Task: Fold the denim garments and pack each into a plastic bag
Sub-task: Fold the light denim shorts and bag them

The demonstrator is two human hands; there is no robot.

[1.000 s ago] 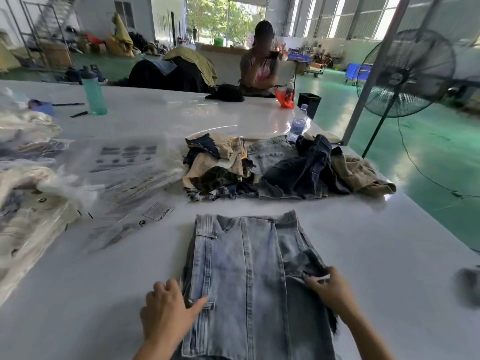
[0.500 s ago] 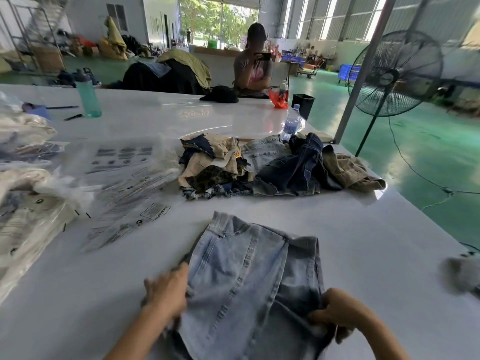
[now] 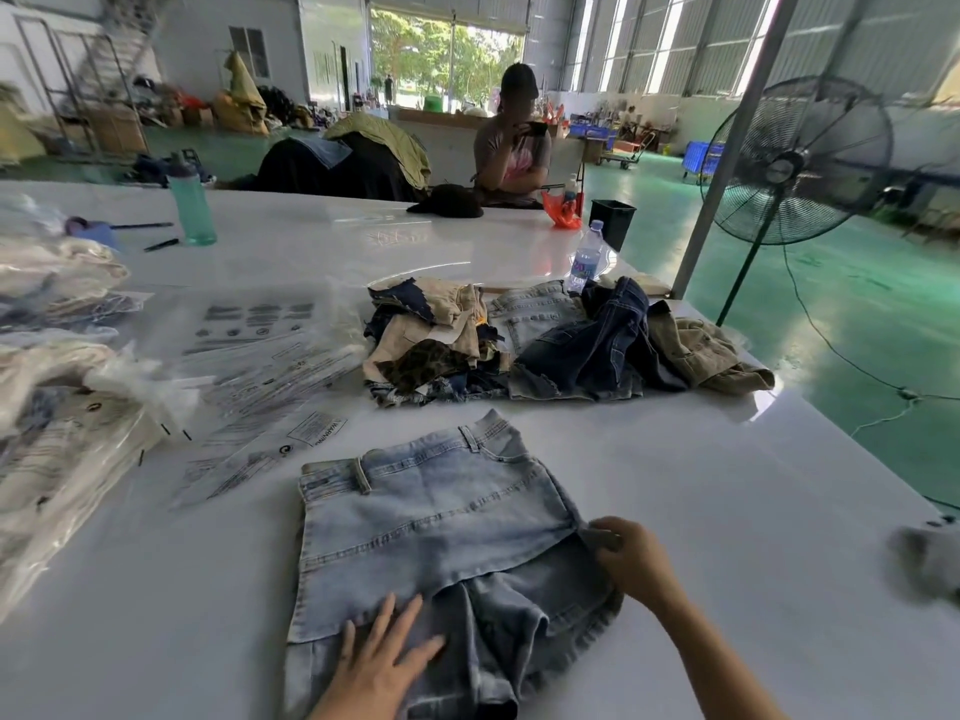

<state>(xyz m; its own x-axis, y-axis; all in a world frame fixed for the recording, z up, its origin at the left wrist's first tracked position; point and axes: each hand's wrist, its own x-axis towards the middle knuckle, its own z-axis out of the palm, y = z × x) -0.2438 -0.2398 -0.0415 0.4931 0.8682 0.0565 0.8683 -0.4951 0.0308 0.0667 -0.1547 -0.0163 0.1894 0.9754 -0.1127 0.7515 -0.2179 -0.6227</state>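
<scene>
My left hand (image 3: 382,662) lies flat on the near part of the light-blue denim garment (image 3: 431,522), fingers straight and spread, pressing the cloth down against the white table (image 3: 727,511) and gripping nothing. My right hand (image 3: 631,558) is at the garment's right edge, where the folded-over upper layer meets the layer beneath; my thumb and curled fingers pinch that edge of denim. The garment lies in front of me, folded so that its waistband with a belt loop sits at the far side and a darker, frayed hem shows at the near right under the fold. To the left of it, a spread of clear plastic bags (image 3: 260,356) printed with warning text lies flat on the table, and further left sit packed bags (image 3: 57,407) with pale clothing inside. Beyond the garment, a heap of unfolded clothes (image 3: 561,340) stretches across the table: beige and patterned pieces at the left, dark blue denim in the middle, khaki cloth at the right. A small water bottle (image 3: 586,259) stands just behind the heap. Further off at the left stands a teal bottle (image 3: 191,205), with pens beside it. At the far end of the table a person (image 3: 514,148) sits, and a standing fan (image 3: 795,158) is on the green floor at the right.
</scene>
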